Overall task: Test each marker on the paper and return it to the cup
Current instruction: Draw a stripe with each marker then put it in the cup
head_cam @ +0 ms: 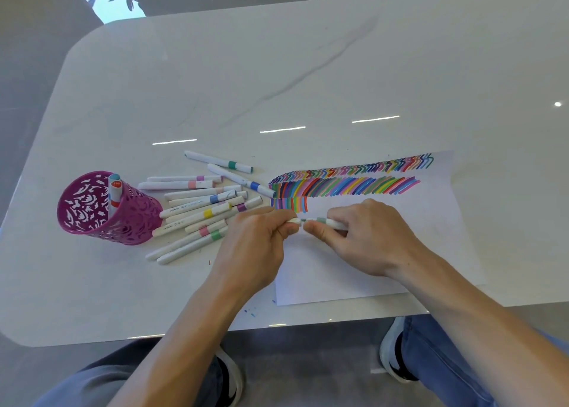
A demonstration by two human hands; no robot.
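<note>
At nine o'clock on the white table (pixel 308 67) I see the purple cup (pixel 92 218) with one orange-banded marker (pixel 114 195) standing in it. At the cup's three o'clock a loose pile of white markers (pixel 203 209) lies on the table. Next, my view reaches the left hand (pixel 255 246), thumb and curled fingers pinching the cap (pixel 295 221). At its three o'clock the right hand (pixel 369 237) pinches the green-banded marker (pixel 321 221), level above the paper (pixel 431 237), with cap and barrel nearly touching. Coloured strokes (pixel 348 181) fill the paper at the hands' twelve o'clock.
</note>
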